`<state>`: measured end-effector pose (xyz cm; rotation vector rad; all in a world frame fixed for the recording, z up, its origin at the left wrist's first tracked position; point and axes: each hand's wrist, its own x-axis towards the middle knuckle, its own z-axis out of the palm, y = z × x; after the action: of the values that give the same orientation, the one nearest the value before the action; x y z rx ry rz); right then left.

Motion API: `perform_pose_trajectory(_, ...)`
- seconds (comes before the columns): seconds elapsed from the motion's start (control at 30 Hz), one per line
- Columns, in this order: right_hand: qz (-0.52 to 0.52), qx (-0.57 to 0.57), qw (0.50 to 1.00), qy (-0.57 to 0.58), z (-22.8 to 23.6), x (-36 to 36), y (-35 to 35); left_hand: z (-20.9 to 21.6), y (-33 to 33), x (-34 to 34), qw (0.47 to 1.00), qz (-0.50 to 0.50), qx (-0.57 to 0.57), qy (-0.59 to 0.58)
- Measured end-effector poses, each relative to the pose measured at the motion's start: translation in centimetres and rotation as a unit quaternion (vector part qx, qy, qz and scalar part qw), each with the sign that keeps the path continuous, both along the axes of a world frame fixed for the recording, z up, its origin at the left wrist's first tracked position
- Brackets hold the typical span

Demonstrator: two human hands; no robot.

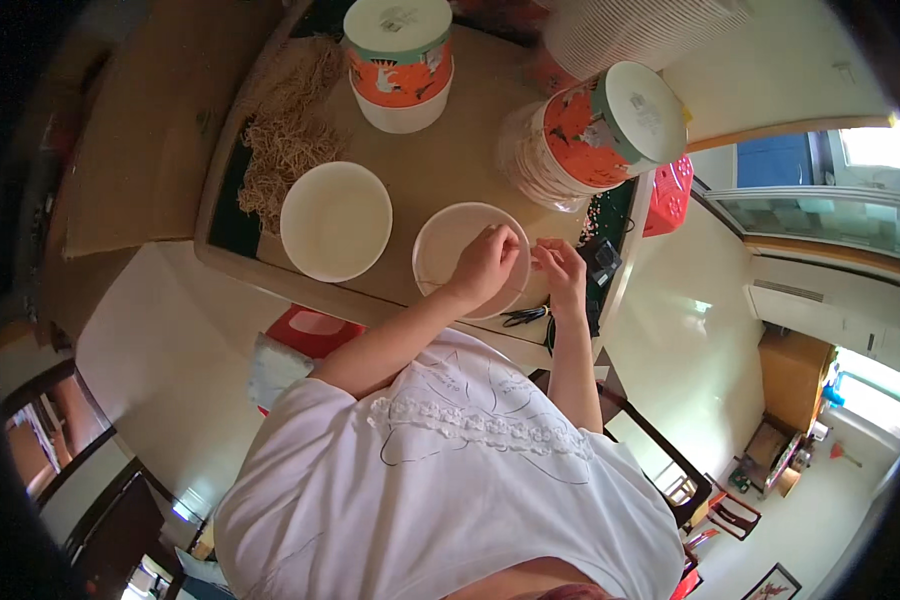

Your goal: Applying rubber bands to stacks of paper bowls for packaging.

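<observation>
My left hand [488,264] is closed, its fingers curled together over the white paper tub [448,222] at the table's near edge. Just right of that tub's rim, my right hand [562,270] has its thumb and fingertips pinched together. Anything between the fingers of either hand is too small to make out. A thin line, perhaps a string, crosses the near side of the tub. To the left stands another white tub [336,222] with its mouth up. Beyond it lies a tangled pile of light-brown strings [288,150].
Orange-and-green printed tubs [398,75] stand inverted at the back; another printed stack [595,130] rises at the right beside clear plastic. Nested white tubs [640,30] lie behind. A black device [600,260] and a cable [526,316] sit near my right hand. A cardboard box [130,130] is at left.
</observation>
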<state>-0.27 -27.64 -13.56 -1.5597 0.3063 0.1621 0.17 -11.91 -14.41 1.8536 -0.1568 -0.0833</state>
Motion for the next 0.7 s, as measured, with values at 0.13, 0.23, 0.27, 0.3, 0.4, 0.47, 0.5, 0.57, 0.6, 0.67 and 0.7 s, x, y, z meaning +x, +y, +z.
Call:
perform_pose_trajectory(0.13, 0.039, 0.042, 0.998, 0.030, -1.2, -0.2, -0.5, 0.6, -0.1, -0.3, 0.996, 0.014, 0.086, -0.028)
perform_pose_trajectory(0.23, 0.049, 0.046, 0.997, 0.035, -1.5, -0.4, -0.5, 0.8, -0.2, -0.4, 0.995, 0.010, 0.101, -0.013)
perform_pose_trajectory(0.27, 0.052, 0.045, 0.997, 0.037, -1.4, -0.4, -0.5, 0.6, -0.2, -0.4, 0.995, 0.013, 0.101, -0.010)
perform_pose_trajectory(0.3, 0.052, 0.051, 0.996, 0.046, -1.4, -0.2, -0.5, 0.4, -0.2, -0.4, 0.995, 0.013, 0.095, -0.020)
perform_pose_trajectory(0.4, 0.058, 0.056, 0.996, 0.049, -1.1, -0.2, -0.5, -0.1, -0.3, -0.5, 0.996, 0.009, 0.090, -0.026)
perform_pose_trajectory(0.47, 0.063, 0.053, 0.996, 0.043, -1.1, -0.1, -0.6, 0.0, -0.4, -0.5, 0.996, 0.004, 0.090, -0.024)
perform_pose_trajectory(0.5, 0.064, 0.050, 0.996, 0.046, -1.2, -0.1, -0.7, 0.1, -0.4, -0.5, 0.996, 0.000, 0.089, -0.021)
perform_pose_trajectory(0.57, 0.069, 0.046, 0.995, 0.051, -1.2, 0.1, -0.5, 0.0, -0.3, -0.5, 0.996, 0.000, 0.089, -0.017)
perform_pose_trajectory(0.6, 0.069, 0.044, 0.995, 0.054, -1.1, 0.1, -0.5, -0.1, -0.2, -0.5, 0.996, -0.004, 0.085, -0.016)
perform_pose_trajectory(0.67, 0.068, 0.041, 0.995, 0.059, -1.1, 0.1, -0.6, -0.2, -0.1, -0.5, 0.997, -0.007, 0.079, -0.014)
perform_pose_trajectory(0.7, 0.073, 0.034, 0.995, 0.058, -1.2, 0.1, -0.6, -0.2, -0.1, -0.5, 0.997, -0.009, 0.078, -0.017)
